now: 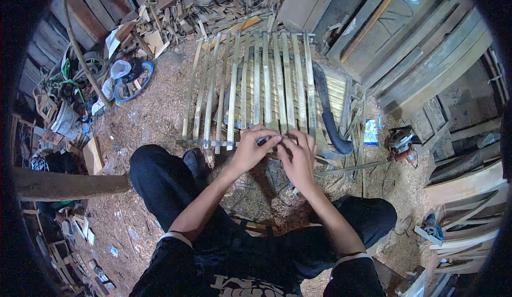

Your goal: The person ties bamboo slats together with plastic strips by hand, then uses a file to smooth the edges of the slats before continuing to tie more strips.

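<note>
A rack of long narrow wooden slats (212,91) lies in front of me, its slats running away from me and joined by crosspieces near their ends. At its near edge, my left hand (253,150) is closed with thumb and fingertips in a pinch. My right hand (297,157) is right beside it, fingers bent and pinched, and the fingertips of both hands meet. Whatever small thing is between them is hidden by the fingers. A black curved bar (329,121) lies along the rack's right side.
Scrap wood (208,9) is heaped at the back. A blue-rimmed basin (136,86) stands at the left. On the right are a red-and-dark power tool (404,148), a blue-and-white packet (372,131) and stacked boards (469,182). A thick beam (69,184) juts in from the left. Shavings cover the floor.
</note>
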`<state>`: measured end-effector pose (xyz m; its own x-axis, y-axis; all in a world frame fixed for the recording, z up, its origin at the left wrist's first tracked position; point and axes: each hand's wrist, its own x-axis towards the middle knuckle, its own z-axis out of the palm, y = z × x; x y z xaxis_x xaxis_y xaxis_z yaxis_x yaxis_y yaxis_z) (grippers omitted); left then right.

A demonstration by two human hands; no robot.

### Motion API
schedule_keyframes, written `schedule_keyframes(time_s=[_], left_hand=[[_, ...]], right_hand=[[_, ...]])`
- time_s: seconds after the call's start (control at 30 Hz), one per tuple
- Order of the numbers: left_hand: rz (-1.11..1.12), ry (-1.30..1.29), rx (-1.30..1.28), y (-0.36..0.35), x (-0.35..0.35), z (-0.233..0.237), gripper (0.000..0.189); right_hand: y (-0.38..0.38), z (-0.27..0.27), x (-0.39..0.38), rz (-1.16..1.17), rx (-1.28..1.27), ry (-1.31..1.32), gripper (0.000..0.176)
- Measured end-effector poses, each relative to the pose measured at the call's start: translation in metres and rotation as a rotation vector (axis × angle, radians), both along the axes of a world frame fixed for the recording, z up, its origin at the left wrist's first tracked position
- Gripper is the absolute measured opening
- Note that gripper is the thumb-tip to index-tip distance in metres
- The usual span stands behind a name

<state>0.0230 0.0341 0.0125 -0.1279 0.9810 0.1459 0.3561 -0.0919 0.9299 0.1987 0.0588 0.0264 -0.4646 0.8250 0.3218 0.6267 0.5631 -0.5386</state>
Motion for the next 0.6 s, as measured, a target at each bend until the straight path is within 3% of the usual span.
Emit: schedule_keyframes(time_s=[0.1, 0.13, 0.17, 0.23, 0.37, 0.43, 0.6], left_hand=[[-0.036, -0.025, 0.11, -0.003, -0.002, 0.0, 0.017], [0.001, -0.16, 0.02, -0.007, -0.002, 0.007, 0.021], [0.038, -0.299, -0.072, -0.01, -0.002, 0.011, 0.027], [0.021, -0.243, -0.041, -0.011, -0.006, 0.0, 0.034], [0.05, -0.393, -0.09, -0.018, -0.008, -0.002, 0.036], [0.049, -0.459, -0.104, -0.022, -0.01, 0.004, 0.037], [-0.025, -0.456, -0.123, -0.026, -0.011, 0.006, 0.037]], right_hand=[[0.014, -0.011, -0.002, 0.038, -0.06, 0.05, 0.019], [0.029, -0.011, -0.005, 0.056, -0.313, 0.372, 0.018], [0.035, -0.016, -0.006, 0.024, -0.328, 0.439, 0.021], [0.046, -0.007, -0.004, -0.015, -0.497, 0.576, 0.028], [0.056, 0.01, -0.007, -0.02, -0.49, 0.742, 0.034], [0.058, 0.021, -0.011, 0.011, -0.614, 0.911, 0.034], [0.067, 0.037, -0.003, -0.012, -0.555, 0.813, 0.034]])
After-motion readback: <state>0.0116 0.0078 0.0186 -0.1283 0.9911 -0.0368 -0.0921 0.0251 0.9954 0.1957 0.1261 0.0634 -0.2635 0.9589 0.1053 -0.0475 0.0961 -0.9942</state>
